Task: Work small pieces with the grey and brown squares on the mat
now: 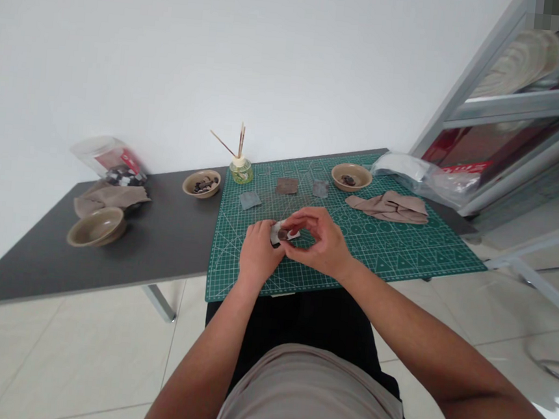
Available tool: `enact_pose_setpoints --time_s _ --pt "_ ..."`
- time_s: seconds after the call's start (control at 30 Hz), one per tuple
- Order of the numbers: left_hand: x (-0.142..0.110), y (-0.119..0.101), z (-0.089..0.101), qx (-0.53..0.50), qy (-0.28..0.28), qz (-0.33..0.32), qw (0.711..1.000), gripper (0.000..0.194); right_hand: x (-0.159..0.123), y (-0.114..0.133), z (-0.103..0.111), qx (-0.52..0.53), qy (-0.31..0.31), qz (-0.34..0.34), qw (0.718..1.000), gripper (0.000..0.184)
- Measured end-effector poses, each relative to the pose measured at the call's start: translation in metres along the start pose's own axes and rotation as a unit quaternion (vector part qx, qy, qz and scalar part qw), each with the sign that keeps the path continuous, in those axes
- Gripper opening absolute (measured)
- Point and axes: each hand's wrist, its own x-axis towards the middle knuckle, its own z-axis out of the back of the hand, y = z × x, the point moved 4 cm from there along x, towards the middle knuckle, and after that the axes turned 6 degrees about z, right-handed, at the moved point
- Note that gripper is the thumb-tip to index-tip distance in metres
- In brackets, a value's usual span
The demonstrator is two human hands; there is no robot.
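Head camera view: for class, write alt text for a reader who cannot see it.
The left hand and right hand pinch a small white-and-dark piece over a green cutting mat. Small square sheets, a beige cloth and a bowl lie on the mat.

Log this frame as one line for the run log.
left hand: holds small white-and-dark piece | right hand: pinches same piece | above: green cutting mat
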Motion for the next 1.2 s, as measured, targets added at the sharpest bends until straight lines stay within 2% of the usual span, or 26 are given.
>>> enact_pose_setpoints --time_s 0.13,0.27,0.37,0.5,0.63,0.8,0.93,1.0,1.2 --pt "0.002 0.002 -0.003 0.010 0.020 -0.013 1.000 0.023 0.000 0.009 -0.002 0.010 -0.005 0.012 1.000 0.059" --pt "0.003 0.003 -0.006 0.011 0.020 -0.016 1.000 0.024 0.004 0.012 -0.002 -0.035 0.030 -0.007 0.999 0.048" --pt "0.002 0.005 -0.004 0.001 -0.006 0.003 1.000 0.021 0.006 -0.002 -0.002 -0.125 0.080 -0.041 0.988 0.024" --pt "0.001 0.006 -0.004 0.010 -0.012 0.004 1.000 0.023 0.001 -0.033 -0.007 -0.157 0.145 -0.109 0.971 0.011" --pt "0.000 0.003 -0.004 0.025 -0.006 -0.016 1.000 0.025 -0.003 -0.050 -0.010 -0.200 0.173 -0.149 0.953 0.009" --pt "0.003 -0.002 -0.002 0.098 0.036 -0.020 0.994 0.022 -0.002 -0.049 -0.012 -0.245 0.220 -0.151 0.932 0.006" --pt "0.006 0.000 0.002 0.112 0.083 -0.043 0.989 0.020 -0.001 -0.048 -0.009 -0.263 0.219 -0.164 0.925 0.005" --pt "0.005 0.003 0.003 0.105 0.081 -0.048 0.990 0.023 -0.001 -0.049 -0.010 -0.267 0.214 -0.162 0.926 0.006" --pt "0.000 0.011 0.002 0.098 0.051 -0.009 0.994 0.037 -0.001 -0.051 -0.017 -0.235 0.222 -0.131 0.937 0.007"
